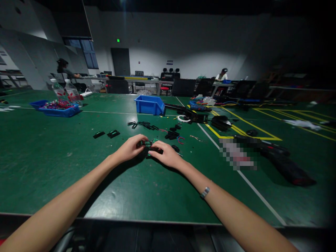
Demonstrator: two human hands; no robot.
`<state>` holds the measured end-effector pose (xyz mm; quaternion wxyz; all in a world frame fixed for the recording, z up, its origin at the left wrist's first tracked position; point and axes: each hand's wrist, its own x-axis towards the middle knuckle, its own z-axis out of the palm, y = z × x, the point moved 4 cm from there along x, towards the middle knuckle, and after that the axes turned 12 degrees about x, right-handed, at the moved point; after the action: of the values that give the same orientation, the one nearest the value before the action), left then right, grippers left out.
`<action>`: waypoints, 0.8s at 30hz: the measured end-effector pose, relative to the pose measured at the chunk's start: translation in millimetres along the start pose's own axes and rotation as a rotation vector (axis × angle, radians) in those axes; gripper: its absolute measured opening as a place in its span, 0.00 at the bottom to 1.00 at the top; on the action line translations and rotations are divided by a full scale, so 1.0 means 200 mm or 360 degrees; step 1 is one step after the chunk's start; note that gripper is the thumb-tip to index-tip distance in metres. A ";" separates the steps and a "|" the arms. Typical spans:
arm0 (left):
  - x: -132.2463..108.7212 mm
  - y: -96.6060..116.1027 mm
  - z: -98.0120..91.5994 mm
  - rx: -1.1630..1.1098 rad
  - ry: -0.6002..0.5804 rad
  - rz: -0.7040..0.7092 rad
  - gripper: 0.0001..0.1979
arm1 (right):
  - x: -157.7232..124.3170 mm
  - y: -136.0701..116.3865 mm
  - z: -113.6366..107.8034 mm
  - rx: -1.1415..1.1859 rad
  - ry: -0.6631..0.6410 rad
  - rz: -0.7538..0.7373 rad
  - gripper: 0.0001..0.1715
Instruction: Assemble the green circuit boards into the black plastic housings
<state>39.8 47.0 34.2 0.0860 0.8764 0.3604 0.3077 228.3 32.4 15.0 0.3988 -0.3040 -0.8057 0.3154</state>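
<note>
A small black frame with a green circuit board (146, 142) is pinched in my left hand (132, 147), just above the green table. My right hand (168, 154) is close beside it, its fingers curled and closed. Something dark and small sits among the right fingers, too hidden to name. Two similar black pieces with green boards, one (113, 133) nearer and one (99, 134) farther left, lie beyond my left hand. Several empty-looking black frames (148, 125) are scattered ahead of my hands, and more black parts (172, 133) lie with red and blue wires ahead of my right hand.
Beyond the parts stands a blue bin (149, 105). A blue tray (60, 111) of small red-and-silver pieces is at the left, by two plastic bottles (72, 92). Black tools, one a long dark one (283, 161), lie at the right near yellow tape. Two people sit farther back.
</note>
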 end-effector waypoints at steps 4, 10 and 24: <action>0.00 0.03 0.02 0.0058 -0.0065 0.0034 0.11 | 0.01 0.00 -0.03 0.0148 0.0197 0.0094 0.17; -0.01 0.06 0.04 0.0062 -0.0140 0.0105 0.09 | 0.00 -0.01 -0.02 0.0212 0.0196 0.0108 0.18; -0.01 0.08 -0.01 0.0137 -0.0072 0.0063 0.15 | 0.00 -0.02 -0.04 0.0119 0.0349 -0.0068 0.11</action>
<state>47.3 33.2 40.8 0.0503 0.8929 0.3538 0.2737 233.7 32.2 21.3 0.5022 -0.3044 -0.7511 0.3017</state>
